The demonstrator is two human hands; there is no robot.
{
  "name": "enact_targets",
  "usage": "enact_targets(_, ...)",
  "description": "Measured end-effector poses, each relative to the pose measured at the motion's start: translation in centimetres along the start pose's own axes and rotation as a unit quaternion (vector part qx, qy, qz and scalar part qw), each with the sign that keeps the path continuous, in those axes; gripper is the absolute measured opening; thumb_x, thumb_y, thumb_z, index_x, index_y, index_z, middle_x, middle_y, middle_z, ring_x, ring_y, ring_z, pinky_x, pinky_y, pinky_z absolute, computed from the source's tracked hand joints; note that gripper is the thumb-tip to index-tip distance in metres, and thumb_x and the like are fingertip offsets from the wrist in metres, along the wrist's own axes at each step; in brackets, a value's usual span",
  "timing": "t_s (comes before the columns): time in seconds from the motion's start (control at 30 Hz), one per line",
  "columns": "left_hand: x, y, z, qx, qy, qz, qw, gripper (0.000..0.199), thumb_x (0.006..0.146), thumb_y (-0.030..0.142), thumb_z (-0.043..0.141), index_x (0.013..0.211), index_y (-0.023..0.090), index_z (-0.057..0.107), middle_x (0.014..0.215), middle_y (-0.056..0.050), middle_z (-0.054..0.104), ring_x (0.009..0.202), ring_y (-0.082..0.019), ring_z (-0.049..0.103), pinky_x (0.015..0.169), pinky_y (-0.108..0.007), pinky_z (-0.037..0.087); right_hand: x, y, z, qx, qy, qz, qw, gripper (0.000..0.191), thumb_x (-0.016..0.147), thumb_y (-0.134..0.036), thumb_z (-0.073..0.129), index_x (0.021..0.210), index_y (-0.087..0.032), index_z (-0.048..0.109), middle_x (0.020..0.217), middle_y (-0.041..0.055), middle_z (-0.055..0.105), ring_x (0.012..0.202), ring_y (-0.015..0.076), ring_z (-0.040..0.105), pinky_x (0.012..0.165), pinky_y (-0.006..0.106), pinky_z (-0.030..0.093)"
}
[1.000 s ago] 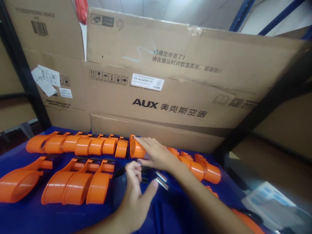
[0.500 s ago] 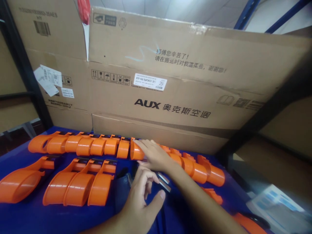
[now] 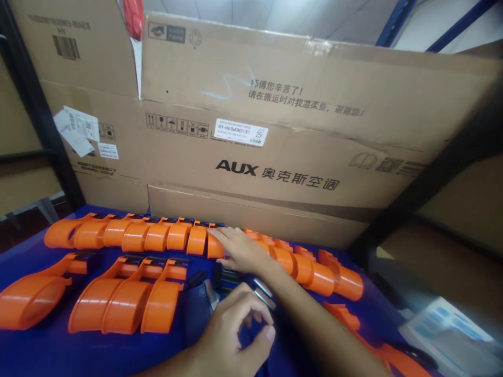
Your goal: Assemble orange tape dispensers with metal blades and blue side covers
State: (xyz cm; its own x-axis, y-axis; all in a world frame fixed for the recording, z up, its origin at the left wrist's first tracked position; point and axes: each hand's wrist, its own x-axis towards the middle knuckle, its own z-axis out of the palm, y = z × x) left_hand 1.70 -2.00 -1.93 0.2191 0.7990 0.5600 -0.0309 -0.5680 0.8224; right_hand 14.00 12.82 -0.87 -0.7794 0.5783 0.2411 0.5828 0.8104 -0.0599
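My right hand (image 3: 241, 251) reaches to the back row, its fingers over the top and its thumb low on an orange plastic part (image 3: 215, 247) with a broad curved band and a black strip at its end. Similar orange parts (image 3: 133, 238) stand side by side to the left. Nearer, my left hand (image 3: 239, 327) hovers with fingers curled and thumb just apart from the fingertips; nothing shows in it. Past it lie metal strips (image 3: 264, 298) and black pieces (image 3: 228, 277), partly covered by my hands.
Several larger orange parts (image 3: 161, 306) sit front left, and more orange parts (image 3: 320, 277) extend to the right. A blue surface (image 3: 106, 353) carries them. Behind rises a cardboard wall (image 3: 188, 157); a black post (image 3: 416, 193) slants at right. Plastic packaging (image 3: 448, 335) lies lower right.
My right hand has shifted slightly left with the orange part, closer to its neighbour. My left hand has moved down and right, its thumb closer to the fingers, uncovering black pieces.
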Motion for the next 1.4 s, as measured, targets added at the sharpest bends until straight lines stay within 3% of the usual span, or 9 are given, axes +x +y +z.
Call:
enact_targets(0.13,-0.9,-0.7,0.0,0.003,-0.039,0.014,0.999,0.007,0.087,0.026,0.067,0.092,0.023,0.064,0.084,-0.004,0.060,0.075,-0.018,0.056,0.065,-0.028,0.047,0.2,-0.2,0.6,-0.003,0.001,0.007,1.000,0.088,0.083,-0.030,0.078,0.157,-0.019,0.032,0.148,0.0192,0.051,0.131,0.0344,0.051,0.108,0.051,0.041)
enact_targets(0.23,-1.2,-0.9,0.0,0.003,-0.066,0.010,0.998,0.013,0.083,0.012,0.064,0.091,0.022,0.062,0.084,-0.003,0.059,0.075,-0.017,0.057,0.066,-0.027,0.045,0.3,-0.1,0.9,0.000,0.002,0.010,1.000,0.089,0.083,-0.033,0.078,0.157,-0.021,0.030,0.148,0.0188,0.051,0.133,0.0349,0.051,0.109,0.051,0.040)
enact_targets(0.47,-1.1,-0.6,0.0,0.001,-0.068,-0.003,0.998,0.016,0.080,0.010,0.065,0.088,0.023,0.061,0.081,-0.001,0.058,0.074,-0.016,0.056,0.067,-0.026,0.044,-0.1,-0.2,0.3,0.006,0.001,0.020,1.000,0.089,0.083,-0.039,0.078,0.157,-0.019,0.031,0.150,0.0184,0.051,0.132,0.0338,0.050,0.108,0.050,0.040)
enact_targets(0.63,-1.3,-0.7,-0.1,-0.002,-0.078,-0.010,0.997,0.016,0.080,0.011,0.066,0.089,0.023,0.061,0.077,0.000,0.059,0.070,-0.016,0.056,0.066,-0.027,0.044,-0.6,-1.1,-2.8,-0.018,0.014,0.028,0.999,0.080,0.088,-0.042,0.070,0.157,-0.021,0.036,0.153,0.0176,0.048,0.132,0.0364,0.046,0.107,0.056,0.037)
enact_targets(0.73,-1.5,-0.8,0.0,-0.017,-0.099,-0.030,0.994,0.014,0.083,0.013,0.066,0.091,0.023,0.061,0.071,0.002,0.060,0.063,-0.014,0.055,0.061,-0.026,0.043,-1.7,-0.6,-5.6,-0.034,0.047,0.044,0.997,0.057,0.096,-0.039,0.059,0.150,-0.023,0.048,0.146,0.0150,0.056,0.130,0.0356,0.047,0.106,0.055,0.036)
enact_targets(0.83,-1.7,-0.9,0.1,-0.032,-0.119,-0.052,0.991,0.008,0.088,0.018,0.064,0.092,0.023,0.060,0.066,0.003,0.059,0.057,-0.013,0.054,0.057,-0.024,0.042,-3.9,0.9,-7.2,-0.050,0.044,0.110,0.992,0.051,0.097,-0.037,0.056,0.146,-0.023,0.053,0.137,0.0143,0.063,0.127,0.0357,0.049,0.106,0.058,0.034)
enact_targets(1.0,-1.8,-1.2,0.0,-0.020,-0.133,-0.067,0.989,0.002,0.092,0.025,0.062,0.093,0.024,0.060,0.064,0.004,0.058,0.056,-0.013,0.054,0.056,-0.024,0.043,-7.4,2.6,-5.8,-0.060,-0.017,0.163,0.985,0.076,0.077,-0.042,0.079,0.146,-0.023,0.053,0.134,0.0169,0.064,0.124,0.0393,0.051,0.105,0.059,0.036)
enact_targets(1.1,-1.6,-1.6,-0.1,-0.014,-0.146,-0.072,0.987,0.006,0.094,0.029,0.061,0.093,0.023,0.061,0.062,0.004,0.058,0.055,-0.013,0.054,0.055,-0.024,0.042,-8.2,2.5,-4.5,-0.064,-0.018,0.165,0.984,0.076,0.075,-0.040,0.082,0.145,-0.025,0.054,0.131,0.0163,0.064,0.122,0.0369,0.054,0.104,0.055,0.040)
enact_targets(1.4,0.0,-2.8,-1.1,-0.087,0.016,-0.146,0.985,0.019,0.094,0.040,0.063,0.099,0.022,0.063,0.068,0.003,0.059,0.063,-0.014,0.055,0.060,-0.026,0.043,-8.4,1.3,-6.3,-0.059,0.011,0.147,0.987,0.070,0.084,-0.025,0.072,0.149,-0.019,0.047,0.135,0.0161,0.061,0.121,0.0340,0.051,0.106,0.054,0.039)
